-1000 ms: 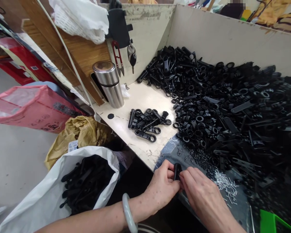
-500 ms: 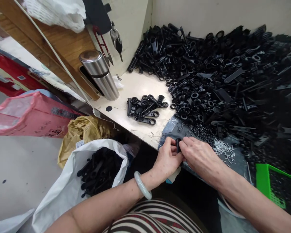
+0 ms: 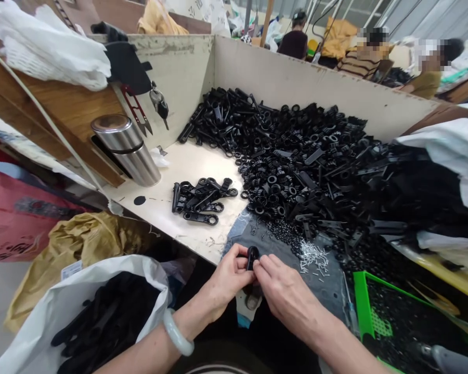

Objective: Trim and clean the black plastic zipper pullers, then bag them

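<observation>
Both hands meet at the table's front edge around a black plastic part with a ringed end. My left hand, below a pale bangle, grips it from the left, thumb toward me. My right hand pinches it from the right, and its fingertips hide the lower portion. Just beyond lies a dark cloth bearing a small heap of silvery pins and tiny black pieces. Similar black ring-ended parts form a small group to the left.
A large pile of black parts fills the table's back. At left stand a steel flask and hanging red snips. A white sack holds black pieces below. A green tray sits at right. Several people are behind the partition.
My view has tilted up and turned right, bringing the partition and people into sight. The black part's ringed end now shows between my hands, which stay together on it.
</observation>
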Motion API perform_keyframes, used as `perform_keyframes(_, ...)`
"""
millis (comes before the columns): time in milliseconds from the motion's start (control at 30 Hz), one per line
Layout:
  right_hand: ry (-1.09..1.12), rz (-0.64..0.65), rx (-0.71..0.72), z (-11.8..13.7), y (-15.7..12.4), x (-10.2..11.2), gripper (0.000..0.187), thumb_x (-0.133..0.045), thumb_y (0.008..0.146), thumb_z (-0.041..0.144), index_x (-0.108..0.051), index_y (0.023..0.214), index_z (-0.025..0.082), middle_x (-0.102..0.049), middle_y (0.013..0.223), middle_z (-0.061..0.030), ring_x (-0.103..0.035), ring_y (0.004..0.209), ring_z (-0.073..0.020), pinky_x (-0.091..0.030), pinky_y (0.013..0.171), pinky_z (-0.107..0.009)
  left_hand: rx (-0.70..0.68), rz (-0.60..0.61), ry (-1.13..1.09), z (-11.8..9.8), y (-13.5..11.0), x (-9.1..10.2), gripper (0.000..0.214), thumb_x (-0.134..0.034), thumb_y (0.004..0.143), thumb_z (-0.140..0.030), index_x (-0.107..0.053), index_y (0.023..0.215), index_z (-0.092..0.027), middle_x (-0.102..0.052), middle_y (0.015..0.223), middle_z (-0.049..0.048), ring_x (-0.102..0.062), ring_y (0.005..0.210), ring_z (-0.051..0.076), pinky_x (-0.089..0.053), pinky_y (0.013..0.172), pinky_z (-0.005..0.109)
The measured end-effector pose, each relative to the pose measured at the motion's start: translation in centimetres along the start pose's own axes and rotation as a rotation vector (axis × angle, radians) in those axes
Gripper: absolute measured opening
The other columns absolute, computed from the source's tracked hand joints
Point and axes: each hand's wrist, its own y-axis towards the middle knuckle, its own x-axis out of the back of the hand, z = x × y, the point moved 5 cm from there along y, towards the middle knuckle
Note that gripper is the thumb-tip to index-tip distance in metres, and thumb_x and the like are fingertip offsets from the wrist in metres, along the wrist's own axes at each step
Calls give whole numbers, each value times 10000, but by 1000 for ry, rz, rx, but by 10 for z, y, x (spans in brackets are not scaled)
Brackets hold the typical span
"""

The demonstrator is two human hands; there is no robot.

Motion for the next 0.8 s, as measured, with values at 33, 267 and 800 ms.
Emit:
perform_keyframes(33, 125, -40, -47, -9, -1, 2, 233, -538, 905, -1, -687, 952, 172, -678, 869, -43, -647, 779, -172, -556, 661, -256, 21, 7, -29, 1, -1, 0, 371, -788, 750, -185, -541, 1027, -188, -749, 861, 23, -676, 741, 128, -468, 730, 241)
perform_keyframes(267, 573, -492, -478, -82, -49, 6, 217, -571, 1017, 303, -736, 1137, 231, -738, 1065, -64, -724, 922, -178, -586, 778, -269, 146, 5, -119, -9, -10, 4, 336, -767, 852, -312, -568, 1090, -182, -731, 907, 50, -708, 780, 162, -534, 752, 283)
perform_keyframes(800, 31, -523, -801, -155, -27, 24, 219, -617, 940, 339, -704, 1091, 207, -728, 854, -26, -659, 685, -173, -418, 589, -259, -23, -108, 117, -22, 23, -12, 390, -741, 851, -468, -492, 1035, -231, -670, 747, -34, -565, 507, 92, -410, 478, 183)
